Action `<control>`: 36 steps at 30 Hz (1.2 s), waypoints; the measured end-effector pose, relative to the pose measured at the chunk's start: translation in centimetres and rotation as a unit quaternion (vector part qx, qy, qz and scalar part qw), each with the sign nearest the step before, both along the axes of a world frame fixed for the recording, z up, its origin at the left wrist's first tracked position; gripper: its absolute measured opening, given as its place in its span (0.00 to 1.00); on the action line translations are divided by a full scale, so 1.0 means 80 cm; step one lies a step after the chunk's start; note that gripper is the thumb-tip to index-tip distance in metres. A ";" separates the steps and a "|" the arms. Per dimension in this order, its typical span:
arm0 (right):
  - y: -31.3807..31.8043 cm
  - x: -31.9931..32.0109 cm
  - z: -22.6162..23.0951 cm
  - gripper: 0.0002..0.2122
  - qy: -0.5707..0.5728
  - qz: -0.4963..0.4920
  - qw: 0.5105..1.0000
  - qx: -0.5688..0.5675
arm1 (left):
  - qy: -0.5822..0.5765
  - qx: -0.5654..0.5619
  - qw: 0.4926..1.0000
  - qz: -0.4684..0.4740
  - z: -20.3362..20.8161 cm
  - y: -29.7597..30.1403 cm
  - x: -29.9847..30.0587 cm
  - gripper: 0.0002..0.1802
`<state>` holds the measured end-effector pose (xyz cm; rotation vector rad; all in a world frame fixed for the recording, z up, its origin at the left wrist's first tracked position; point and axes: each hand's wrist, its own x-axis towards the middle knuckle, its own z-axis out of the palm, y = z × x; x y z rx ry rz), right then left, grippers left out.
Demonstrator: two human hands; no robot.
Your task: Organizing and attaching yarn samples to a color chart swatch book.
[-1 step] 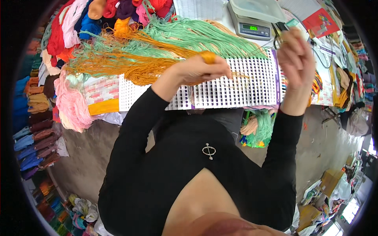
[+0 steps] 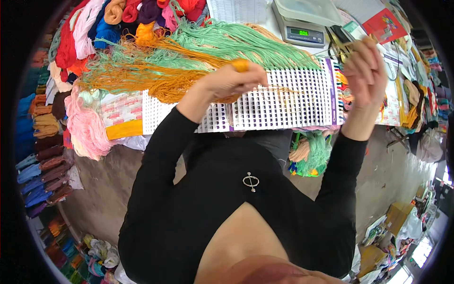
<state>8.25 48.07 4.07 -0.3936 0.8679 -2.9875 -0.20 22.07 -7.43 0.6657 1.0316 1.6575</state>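
Note:
My left hand [image 2: 236, 80] is closed around strands of mustard yarn [image 2: 172, 87], over a white card punched with rows of holes [image 2: 283, 111]. An orange-yellow wrap [image 2: 240, 65] sits on one of its fingers. Loose yarn ends poke out past the fingertips, lying across the holes. My right hand [image 2: 364, 73] is raised over the card's right end, fingers curled and pressed together. Thin yellowish lines show by its fingertips, blurred; what it holds I cannot make out. Mint green yarn [image 2: 227, 45] lies in a long spread behind the mustard bundle.
A digital scale [image 2: 302, 35] bearing a clear plastic tub [image 2: 307, 10] stands at the back right. Bright yarn skeins [image 2: 113, 12] are heaped at the back left, with pink yarn [image 2: 85, 123] hanging off the table's left end. A red card [image 2: 385, 27] lies far right.
My right hand has moved a little to the right, uncovering colourful yarn samples on the card's right side. My left hand has shifted slightly left, still closed on the mustard yarn.

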 end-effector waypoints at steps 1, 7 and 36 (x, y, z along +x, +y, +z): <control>0.037 0.006 0.000 0.07 0.025 0.020 0.999 -0.032 | 0.018 -0.022 0.999 0.040 -0.004 -0.017 -0.012 0.11; 0.295 0.096 -0.074 0.07 -0.031 -0.305 0.947 -0.098 | -0.080 0.034 0.968 0.237 -0.037 -0.157 -0.066 0.12; -0.083 -0.005 -0.209 0.07 -0.259 0.007 0.895 0.363 | 0.309 -0.182 0.866 0.348 -0.025 -0.147 -0.012 0.04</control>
